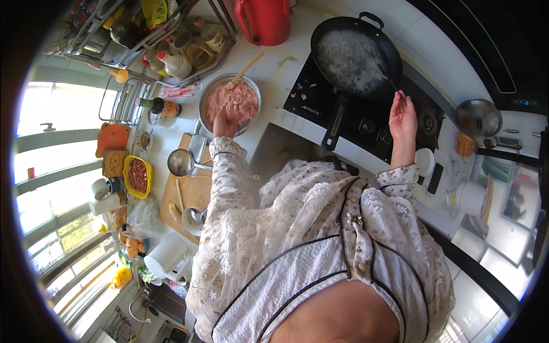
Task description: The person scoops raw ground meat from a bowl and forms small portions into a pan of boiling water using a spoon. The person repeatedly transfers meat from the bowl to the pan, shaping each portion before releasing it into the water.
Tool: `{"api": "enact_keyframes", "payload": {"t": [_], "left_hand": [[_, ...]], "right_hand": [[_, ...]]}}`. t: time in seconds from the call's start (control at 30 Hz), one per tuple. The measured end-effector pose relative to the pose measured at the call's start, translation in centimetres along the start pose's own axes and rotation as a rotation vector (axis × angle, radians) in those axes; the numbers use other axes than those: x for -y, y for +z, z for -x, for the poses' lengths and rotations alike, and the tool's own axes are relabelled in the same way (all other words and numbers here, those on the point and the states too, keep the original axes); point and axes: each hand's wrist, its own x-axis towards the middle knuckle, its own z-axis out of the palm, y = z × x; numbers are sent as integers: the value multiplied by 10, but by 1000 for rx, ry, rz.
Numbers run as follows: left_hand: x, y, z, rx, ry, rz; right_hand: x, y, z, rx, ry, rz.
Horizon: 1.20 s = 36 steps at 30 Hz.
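Observation:
My left hand (pixel 225 124) reaches into a metal bowl (pixel 258 92) of raw minced meat (pixel 240 103). Its fingertips are sunk in the meat, so I cannot tell how far they are closed. A pair of wooden chopsticks (pixel 247 67) leans out of the bowl's far side. On the right, my right hand (pixel 403 113) pinches the thin handle of a metal spoon (pixel 389 81), palm turned up. The spoon's head is at the inner right side of a black wok (pixel 392 47). Whitish, steaming, bubbling liquid (pixel 349 58) fills the wok's middle.
The wok stands on a black gas hob (pixel 311 100), its long handle (pixel 336 124) pointing towards me. Left of me lie a cutting board (pixel 193 188), a ladle (pixel 180 162), a cleaver (pixel 197 148) and a yellow basket of peanuts (pixel 138 176). A red jug (pixel 268 21) stands behind the bowl.

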Motion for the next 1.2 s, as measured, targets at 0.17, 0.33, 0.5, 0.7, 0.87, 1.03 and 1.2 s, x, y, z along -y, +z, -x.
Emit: {"api": "enact_keyframes", "payload": {"t": [0.17,0.33,0.5,0.7,0.87,1.03,1.2], "left_hand": [[-2,62,56,233,66,15],[-6,50,37,129,75,-2],[-6,35,12,27,-29,204],[-5,61,44,197,-13,422],[-12,37,16,195,-236,414],[-11,45,29,101,-169,265],[-6,89,62,-65,55,-180]], "right_hand": [[0,0,0,-15,-6,3],[-1,0,-2,-27,4,-15],[-3,2,-3,-21,17,-23],[-3,1,-3,-29,5,-28],[-6,1,-5,-24,12,-37],[-8,3,-9,-12,7,-40],[-8,1,-6,-45,16,-32]]}}
